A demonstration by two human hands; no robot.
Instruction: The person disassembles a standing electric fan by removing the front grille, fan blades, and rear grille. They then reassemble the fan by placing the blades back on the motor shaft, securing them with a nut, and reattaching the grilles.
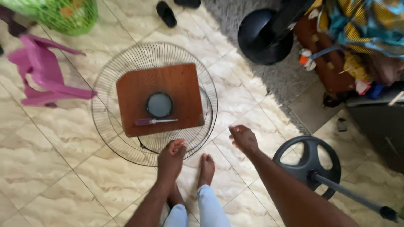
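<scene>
A round wire fan grille (108, 80) lies flat under a small brown wooden stool (139, 90). On the stool sit a round grey cap (160, 105) and a purple-handled screwdriver (153, 121). My left hand (170, 159) grips the near rim of the grille, just in front of the stool. To the right, my right hand (243, 138) hovers over the tiled floor with its fingers loosely curled, holding nothing. My bare feet (206, 168) stand just behind the grille.
A black fan base with its pole (309, 166) lies at the right. A black fan motor housing (263, 35) rests on a grey rug. A pink plastic chair (40, 73) and a green basket (63, 14) are at the left. Sandals (166, 13) lie at the top. Cluttered cloth and bags fill the top right.
</scene>
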